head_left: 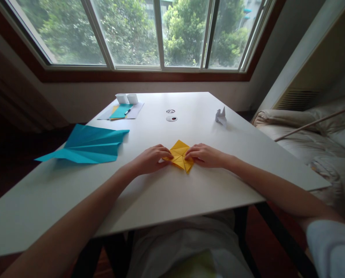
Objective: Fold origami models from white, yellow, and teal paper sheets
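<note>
A small folded yellow paper (180,153) with several creases lies on the white table (190,193) in front of me. My left hand (149,159) pinches its left edge with the fingertips. My right hand (205,155) presses and grips its right edge. Both hands rest on the tabletop, one on each side of the paper.
A large folded blue paper plane (87,148) lies to the left. At the far left sit loose sheets with a pen (122,111) and two white cups (127,98). A white paper crane (221,116) stands far right. A bed (320,143) is beside the table.
</note>
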`<action>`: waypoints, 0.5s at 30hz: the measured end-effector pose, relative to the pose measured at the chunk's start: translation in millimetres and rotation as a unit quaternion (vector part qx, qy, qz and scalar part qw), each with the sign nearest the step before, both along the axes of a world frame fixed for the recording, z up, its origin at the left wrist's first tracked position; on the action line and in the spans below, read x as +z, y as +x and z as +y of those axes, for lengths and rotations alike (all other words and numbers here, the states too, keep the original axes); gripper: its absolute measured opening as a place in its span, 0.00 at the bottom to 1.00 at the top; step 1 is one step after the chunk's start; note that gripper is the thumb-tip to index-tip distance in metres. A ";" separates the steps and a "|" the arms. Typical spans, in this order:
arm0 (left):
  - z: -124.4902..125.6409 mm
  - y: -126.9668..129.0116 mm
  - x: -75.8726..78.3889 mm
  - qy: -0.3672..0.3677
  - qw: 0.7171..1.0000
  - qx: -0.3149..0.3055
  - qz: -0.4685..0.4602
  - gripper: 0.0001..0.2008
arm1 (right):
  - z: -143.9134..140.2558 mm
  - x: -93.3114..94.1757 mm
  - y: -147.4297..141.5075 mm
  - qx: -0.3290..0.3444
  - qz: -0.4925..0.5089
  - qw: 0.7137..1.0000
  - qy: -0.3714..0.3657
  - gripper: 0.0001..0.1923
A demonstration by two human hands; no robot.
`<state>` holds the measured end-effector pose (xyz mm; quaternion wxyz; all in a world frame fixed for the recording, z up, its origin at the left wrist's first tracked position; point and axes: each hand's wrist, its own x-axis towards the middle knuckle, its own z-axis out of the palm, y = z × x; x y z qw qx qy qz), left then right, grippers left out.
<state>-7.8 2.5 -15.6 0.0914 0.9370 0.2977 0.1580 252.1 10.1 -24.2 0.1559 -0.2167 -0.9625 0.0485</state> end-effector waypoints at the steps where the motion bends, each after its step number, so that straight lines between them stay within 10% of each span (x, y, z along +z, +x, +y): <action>1: 0.3 0.3 -0.3 -0.001 1.000 0.001 -0.005 0.11 | -1.0 -0.2 -1.2 -0.002 0.000 1.000 -0.004 0.15; 15: 10.8 8.9 -12.2 -0.104 0.969 0.185 -0.129 0.16 | -0.6 -8.0 -7.6 -0.030 -0.006 0.999 0.025 0.18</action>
